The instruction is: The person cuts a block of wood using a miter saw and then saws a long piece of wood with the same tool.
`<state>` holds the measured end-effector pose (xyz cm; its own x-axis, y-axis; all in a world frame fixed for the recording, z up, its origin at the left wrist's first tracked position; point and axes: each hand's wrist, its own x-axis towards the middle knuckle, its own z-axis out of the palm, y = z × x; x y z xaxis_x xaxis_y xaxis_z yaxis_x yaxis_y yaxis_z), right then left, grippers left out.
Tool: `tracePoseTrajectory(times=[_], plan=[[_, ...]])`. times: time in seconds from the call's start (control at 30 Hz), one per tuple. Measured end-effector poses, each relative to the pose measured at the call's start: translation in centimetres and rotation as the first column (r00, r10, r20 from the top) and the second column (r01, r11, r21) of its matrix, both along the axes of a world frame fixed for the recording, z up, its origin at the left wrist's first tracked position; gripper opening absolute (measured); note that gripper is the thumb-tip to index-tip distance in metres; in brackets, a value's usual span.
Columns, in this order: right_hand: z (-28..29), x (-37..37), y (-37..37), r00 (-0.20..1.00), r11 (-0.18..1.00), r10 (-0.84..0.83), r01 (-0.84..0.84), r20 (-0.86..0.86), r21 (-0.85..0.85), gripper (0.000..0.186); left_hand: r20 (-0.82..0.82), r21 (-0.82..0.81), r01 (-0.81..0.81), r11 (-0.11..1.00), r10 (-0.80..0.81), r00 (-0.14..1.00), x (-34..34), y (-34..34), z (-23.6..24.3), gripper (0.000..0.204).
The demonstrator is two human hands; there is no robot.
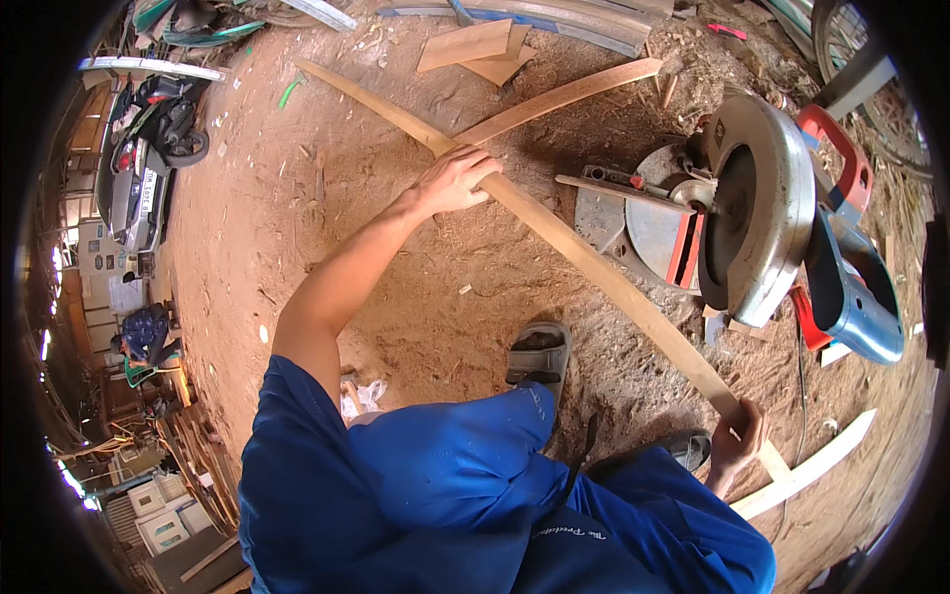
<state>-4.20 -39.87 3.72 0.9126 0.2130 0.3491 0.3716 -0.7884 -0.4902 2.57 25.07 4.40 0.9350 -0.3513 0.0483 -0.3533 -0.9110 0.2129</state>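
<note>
A long, thin wooden strip (604,272) runs slantwise in front of me, from the far left to the near right. My left hand (458,180) is closed round it beyond its middle, with the arm stretched out. Close to the near end, my right hand (740,436) grips the same strip, fingers wrapped round its edge. Right of the strip stands a chop saw (754,203) with a round metal guard, a grey base and a red and blue handle. Another wooden piece (564,99) slants off to the right just past my left hand.
A pale board (816,465) lies at the near right, by a cable (802,381). Flat wood offcuts (475,47) and metal lengths lie at the far side. A motorbike (178,129) and a car (139,193) stand at the left. My sandalled foot (539,354) rests on the sawdust-covered ground.
</note>
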Motion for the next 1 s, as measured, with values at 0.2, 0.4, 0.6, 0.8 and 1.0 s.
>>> tracePoseTrajectory(times=[0.2,0.4,0.6,0.8,1.0], plan=[[0.6,1.1,-2.9,0.979,0.984,-0.098,0.069,-0.176,-0.164,0.034,-0.189,-0.121,0.046,0.992,-0.068,0.98,0.5,-2.6,2.3,0.043],[7.7,2.3,-5.6,0.763,0.858,-0.297,-0.051,-0.575,-0.511,0.091,-0.22,-0.178,0.183,0.967,-0.221,0.95,-1.3,-8.9,0.8,0.046],[14.6,3.7,-3.7,0.703,0.752,-0.23,-0.311,-0.673,-0.581,0.109,-0.308,-0.344,0.215,0.914,-0.326,0.894,-3.7,-17.8,1.1,0.049],[16.9,4.9,1.6,0.497,0.783,0.184,-0.596,-0.848,-0.179,0.099,-0.217,-0.51,0.307,0.803,-0.466,0.858,-2.2,-27.3,5.3,0.032],[15.4,8.7,4.8,0.334,0.767,0.231,-0.64,-0.914,-0.041,0.033,-0.11,-0.537,0.348,0.769,-0.472,0.875,-3.2,-33.1,4.7,0.03]])
